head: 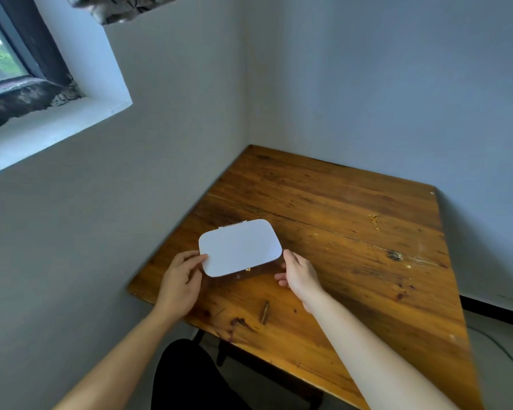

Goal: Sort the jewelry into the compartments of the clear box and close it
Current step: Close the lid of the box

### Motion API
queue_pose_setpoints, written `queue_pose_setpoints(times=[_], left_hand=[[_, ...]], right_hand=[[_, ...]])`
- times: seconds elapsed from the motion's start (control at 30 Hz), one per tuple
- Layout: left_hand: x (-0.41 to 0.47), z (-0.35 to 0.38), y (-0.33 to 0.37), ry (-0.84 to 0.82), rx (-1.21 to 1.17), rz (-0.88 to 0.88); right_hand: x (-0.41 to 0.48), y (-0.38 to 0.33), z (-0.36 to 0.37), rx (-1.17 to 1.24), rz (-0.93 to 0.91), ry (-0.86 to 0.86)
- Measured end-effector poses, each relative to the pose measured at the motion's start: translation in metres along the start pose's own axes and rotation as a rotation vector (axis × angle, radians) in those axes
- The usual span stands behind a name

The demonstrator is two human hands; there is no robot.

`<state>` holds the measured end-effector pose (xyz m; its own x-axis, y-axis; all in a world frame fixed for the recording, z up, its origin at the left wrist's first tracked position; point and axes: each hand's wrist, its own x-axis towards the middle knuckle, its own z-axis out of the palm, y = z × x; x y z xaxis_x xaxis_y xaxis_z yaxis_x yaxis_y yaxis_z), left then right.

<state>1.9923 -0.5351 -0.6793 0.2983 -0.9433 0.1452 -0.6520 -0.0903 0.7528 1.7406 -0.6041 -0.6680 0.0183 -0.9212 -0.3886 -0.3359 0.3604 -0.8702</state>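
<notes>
Wooden table (353, 232) set into a room corner, grey walls on two sides, window (9, 54) upper left. Box (240, 247) sits on the table near its left edge, lid down, lid top reads flat white from glare; small gold clasp (248, 269) on the front edge facing the person, hinge hardware just visible at the back edge. Box walls look dark or clear, hard to tell. Left hand (180, 282) at the box's front left corner, thumb and fingertips touching the lid edge, fingers loosely curled, not clamped around the box. Right hand (301, 275) at the box's right side, fingertips at the front right corner, hand spread; whether it actually grips the box cannot be told. Hands apart, one each side of the box. Small gold jewelry (374, 221) lies on the table well apart from the box, toward the far right; too small to tell the pieces.
</notes>
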Motion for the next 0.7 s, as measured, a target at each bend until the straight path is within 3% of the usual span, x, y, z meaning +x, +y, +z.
queue_pose_setpoints(times=[0.13,0.17,0.37,0.6,0.7], left_hand=[[0.007,0.007,0.023,0.016,-0.562,-0.533],[0.011,0.007,0.027,0.017,-0.596,-0.583],[0.031,0.01,0.035,0.145,-0.527,-0.555],[0.06,0.006,0.019,0.394,-0.562,-0.615],[0.063,0.008,0.01,0.392,-0.49,-0.554]], right_hand=[[0.003,-0.006,0.003,-0.02,-0.044,-0.029],[0.005,-0.01,0.006,-0.04,-0.068,-0.037],[0.039,-0.046,0.033,-0.159,-0.127,0.033],[0.094,-0.098,0.091,-0.161,-0.131,-0.097],[0.105,-0.107,0.107,-0.177,-0.152,-0.153]])
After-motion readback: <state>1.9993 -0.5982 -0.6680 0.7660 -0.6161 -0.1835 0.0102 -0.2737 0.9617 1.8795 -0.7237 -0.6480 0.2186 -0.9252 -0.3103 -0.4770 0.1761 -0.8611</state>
